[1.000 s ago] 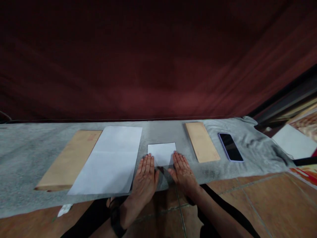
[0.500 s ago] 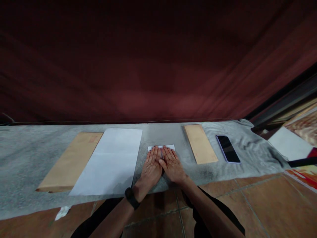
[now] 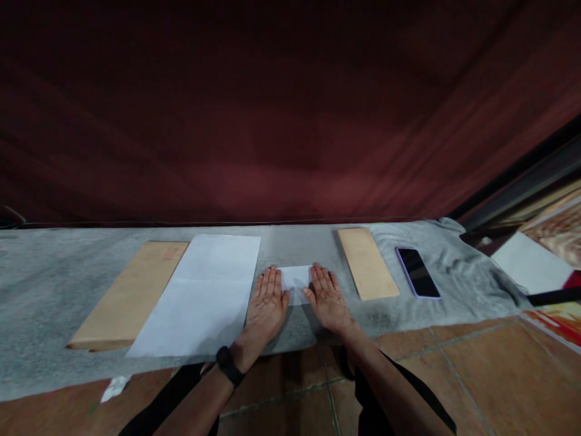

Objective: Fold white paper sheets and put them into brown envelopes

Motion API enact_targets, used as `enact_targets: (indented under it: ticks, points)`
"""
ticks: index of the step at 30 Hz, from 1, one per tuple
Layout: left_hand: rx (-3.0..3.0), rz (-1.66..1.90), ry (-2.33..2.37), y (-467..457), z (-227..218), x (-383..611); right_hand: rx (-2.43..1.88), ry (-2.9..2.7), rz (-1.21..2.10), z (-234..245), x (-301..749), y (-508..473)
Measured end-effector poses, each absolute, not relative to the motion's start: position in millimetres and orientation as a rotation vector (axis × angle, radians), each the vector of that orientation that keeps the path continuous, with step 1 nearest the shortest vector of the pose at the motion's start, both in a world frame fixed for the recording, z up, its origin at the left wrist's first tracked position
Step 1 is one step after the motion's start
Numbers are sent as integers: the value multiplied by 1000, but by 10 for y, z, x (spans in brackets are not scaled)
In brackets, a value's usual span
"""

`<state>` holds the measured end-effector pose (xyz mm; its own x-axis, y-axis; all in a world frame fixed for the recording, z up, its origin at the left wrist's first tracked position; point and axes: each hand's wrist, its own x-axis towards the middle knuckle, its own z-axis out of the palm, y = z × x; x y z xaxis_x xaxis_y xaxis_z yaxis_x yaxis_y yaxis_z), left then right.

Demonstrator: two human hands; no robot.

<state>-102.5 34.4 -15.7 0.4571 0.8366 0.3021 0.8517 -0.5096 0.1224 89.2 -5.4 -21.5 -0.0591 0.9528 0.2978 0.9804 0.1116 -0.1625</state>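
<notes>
A small folded white paper (image 3: 296,279) lies flat on the grey cloth in front of me. My left hand (image 3: 267,306) rests flat at its left end, with the fingers stretched forward. At the paper's right end lies my right hand (image 3: 327,301), flat too, its thumb turned inward over the edge. The paper's middle shows between the hands, while its ends are partly covered by them. Left of my left hand is a large white sheet (image 3: 204,290) with a faint crease across it. A stack of small brown envelopes (image 3: 367,264) sits to the right of my right hand.
A large brown envelope (image 3: 127,297) lies partly under the white sheet. Farther right is a phone (image 3: 418,274) with a purple edge on the rumpled grey cloth (image 3: 467,278). A dark red curtain (image 3: 290,145) hangs behind. Crumpled white tissue (image 3: 115,387) lies on the tiled floor.
My hands have slid apart from the middle of the small paper, the left one leftward and the right one rightward. More of the paper's middle now shows.
</notes>
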Motion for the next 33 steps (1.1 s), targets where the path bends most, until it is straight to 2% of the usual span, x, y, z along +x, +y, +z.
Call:
enact_targets:
  ticks: [13,27,33]
  points:
    - [-2773,-399,-1327,309,-200,-752,-1803,-2158,38,-83,567,13]
    - [-2668,-529,-1542,363,-208,-983,-1949,-2050,-142,-214,914,-74]
    - [-2657,-531,-1580,348,-170,-1038,-2114,-1876,-24,-50,1055,-46]
